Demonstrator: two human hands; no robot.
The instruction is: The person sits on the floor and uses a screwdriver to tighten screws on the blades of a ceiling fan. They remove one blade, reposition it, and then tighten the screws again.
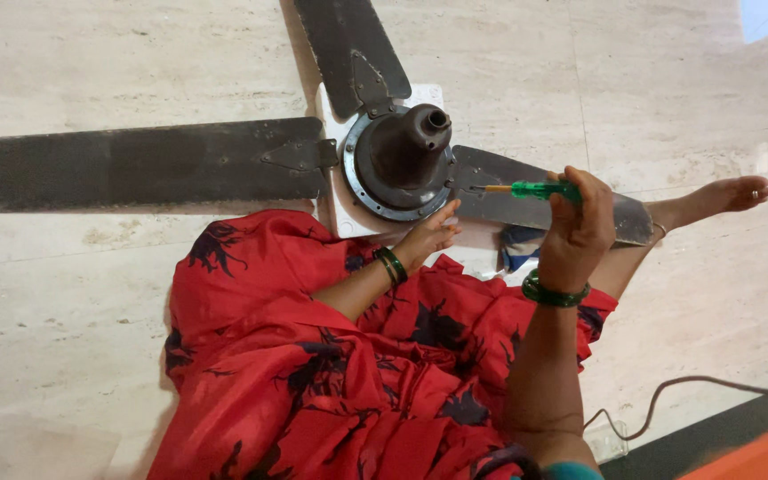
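Green screwdriver in right fingers, at fan

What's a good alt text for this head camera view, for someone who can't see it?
A person in a red patterned garment sits on a pale stone floor working on a dark three-bladed ceiling fan; the right hand aims a green-handled screwdriver at the motor hub while the left hand touches its rim.

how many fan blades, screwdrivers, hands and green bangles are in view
fan blades: 3
screwdriver, held in the right hand: 1
hands, counting the left hand at the fan motor: 2
green bangles, one per wrist: 2
total: 8
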